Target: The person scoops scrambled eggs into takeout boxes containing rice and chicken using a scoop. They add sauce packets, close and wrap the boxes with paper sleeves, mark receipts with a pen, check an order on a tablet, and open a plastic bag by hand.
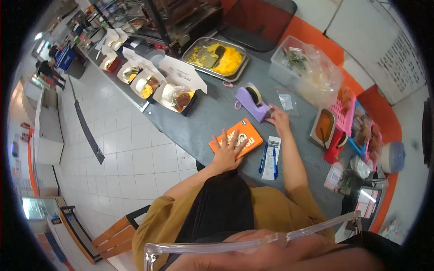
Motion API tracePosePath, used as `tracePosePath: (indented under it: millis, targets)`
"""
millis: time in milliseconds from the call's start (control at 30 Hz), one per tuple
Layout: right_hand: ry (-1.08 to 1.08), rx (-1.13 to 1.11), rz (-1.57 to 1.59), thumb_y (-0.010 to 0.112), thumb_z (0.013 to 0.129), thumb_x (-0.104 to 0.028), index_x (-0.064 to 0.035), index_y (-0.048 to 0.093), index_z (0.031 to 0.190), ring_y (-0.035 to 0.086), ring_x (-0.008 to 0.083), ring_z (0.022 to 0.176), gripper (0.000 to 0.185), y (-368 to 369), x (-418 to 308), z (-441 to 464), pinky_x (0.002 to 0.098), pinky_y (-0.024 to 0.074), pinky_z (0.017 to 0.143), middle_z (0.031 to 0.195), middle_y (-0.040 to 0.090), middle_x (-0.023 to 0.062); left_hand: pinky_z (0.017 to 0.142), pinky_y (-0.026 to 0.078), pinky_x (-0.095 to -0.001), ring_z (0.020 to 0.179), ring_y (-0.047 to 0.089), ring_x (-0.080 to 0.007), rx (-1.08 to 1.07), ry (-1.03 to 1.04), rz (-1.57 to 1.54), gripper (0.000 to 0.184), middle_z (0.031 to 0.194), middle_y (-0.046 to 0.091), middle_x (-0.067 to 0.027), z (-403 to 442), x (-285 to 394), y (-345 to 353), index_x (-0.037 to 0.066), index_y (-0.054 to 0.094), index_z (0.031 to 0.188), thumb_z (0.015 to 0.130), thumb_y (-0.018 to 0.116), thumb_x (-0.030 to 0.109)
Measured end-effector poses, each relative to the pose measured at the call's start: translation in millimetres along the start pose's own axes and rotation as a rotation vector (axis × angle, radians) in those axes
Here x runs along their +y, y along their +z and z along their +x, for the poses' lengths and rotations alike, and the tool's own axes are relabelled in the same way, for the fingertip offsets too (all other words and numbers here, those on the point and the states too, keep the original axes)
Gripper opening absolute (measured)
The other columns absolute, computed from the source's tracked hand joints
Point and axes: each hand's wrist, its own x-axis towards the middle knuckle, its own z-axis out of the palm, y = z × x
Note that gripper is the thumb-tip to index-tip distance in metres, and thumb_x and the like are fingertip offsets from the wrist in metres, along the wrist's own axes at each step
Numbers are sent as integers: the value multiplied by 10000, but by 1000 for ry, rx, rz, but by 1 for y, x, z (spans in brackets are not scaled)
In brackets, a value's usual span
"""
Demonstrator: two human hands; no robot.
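Note:
My left hand (pixel 228 151) lies with fingers spread on top of a closed orange takeaway box (pixel 248 135) with white lettering. At the front, cutting end of a purple tape dispenser (pixel 250 105), my right hand (pixel 278 121) has its fingers curled against it. Any strip of tape between those fingers is too small to make out. A pink-handled item, perhaps scissors (pixel 238 105), shows beside the dispenser. Right of the orange box lies a printed paper slip (pixel 271 169), with one blue pen (pixel 263 158) beside it and another blue pen (pixel 275 158) on it.
Several open food boxes (pixel 174 97) line the counter's left edge. Behind stands a tray of yellow food (pixel 228 61) with a black spoon. Rightward are a clear plastic bin (pixel 280 67), a small plastic packet (pixel 285 101), a metal sauce pan (pixel 323 126) and a pink basket (pixel 339 110).

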Motion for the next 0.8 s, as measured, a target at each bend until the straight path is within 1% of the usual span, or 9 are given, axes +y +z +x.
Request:
tracePosePath:
  millis: [67, 133, 267, 333, 400, 467, 600, 733, 800]
  targets:
    - [-98, 85, -170, 570, 793, -170, -6, 618, 803, 596, 207, 823, 172, -10, 20, 3, 400, 504, 648, 960, 594, 117, 909, 131, -676, 1211, 175, -486, -60, -7, -58, 707, 1359, 253, -106, -1, -3, -4, 319, 383, 1273, 623, 647, 403]
    - [-304, 173, -810, 561, 796, -136, 9, 616, 753, 611, 176, 753, 160, -10, 17, 11, 331, 487, 609, 888, 618, 143, 882, 219, -598, 1183, 248, -411, -74, 24, -181, 700, 1324, 304, -92, 3, -10, -18, 308, 437, 1237, 580, 676, 350]
    - [-107, 348, -841, 560, 789, -123, 11, 611, 717, 605, 159, 666, 161, 4, -1, -12, 298, 463, 571, 806, 623, 146, 815, 266, -484, 1123, 303, -332, 145, -77, -343, 629, 1190, 397, -93, 2, -9, -18, 265, 532, 1141, 533, 688, 310]
    - [-228, 343, -841, 547, 795, -96, -5, 631, 861, 589, 151, 605, 140, 23, -17, -45, 280, 453, 543, 741, 624, 123, 812, 265, -482, 1121, 304, -334, 173, -103, -320, 627, 1182, 398, -94, -1, -6, -23, 262, 534, 1137, 532, 689, 305]
    - [-131, 48, -442, 522, 815, -46, -48, 539, 1137, 554, 94, 620, 322, 63, -45, -87, 208, 430, 547, 654, 581, 56, 798, 266, -473, 1112, 314, -334, 245, -118, -250, 627, 1172, 401, -91, -3, -5, -33, 256, 536, 1131, 525, 692, 290]
    - [-2, -166, -359, 551, 809, -58, -84, 336, 1314, 532, 86, 556, 550, 100, -64, -123, 207, 423, 531, 575, 551, 52, 795, 268, -469, 1109, 317, -333, 263, -118, -236, 628, 1171, 402, -89, -5, -1, -42, 256, 536, 1131, 524, 695, 288]
    - [-214, 40, -647, 646, 755, -106, -77, 186, 1354, 452, 99, 408, 756, 131, -66, -145, 252, 427, 472, 473, 478, 34, 789, 271, -453, 1102, 331, -315, 376, -75, -234, 607, 1164, 414, -85, -7, 7, -57, 237, 554, 1113, 528, 708, 294]
    - [-149, 109, -730, 671, 747, -177, -49, 177, 1332, 516, 116, 533, 776, 115, -67, -165, 254, 439, 536, 596, 526, 54, 844, 338, -444, 1095, 410, -303, 354, -115, -488, 572, 1161, 424, -123, -14, 15, -72, 162, 554, 1108, 578, 725, 296]
    - [-308, 307, -749, 664, 762, -244, -13, 182, 1303, 535, 162, 745, 760, 102, -43, -172, 275, 437, 662, 865, 539, 95, 870, 348, -430, 1093, 423, -316, 318, -142, -667, 564, 1172, 418, -140, -16, 24, -72, 146, 547, 1110, 597, 725, 301]
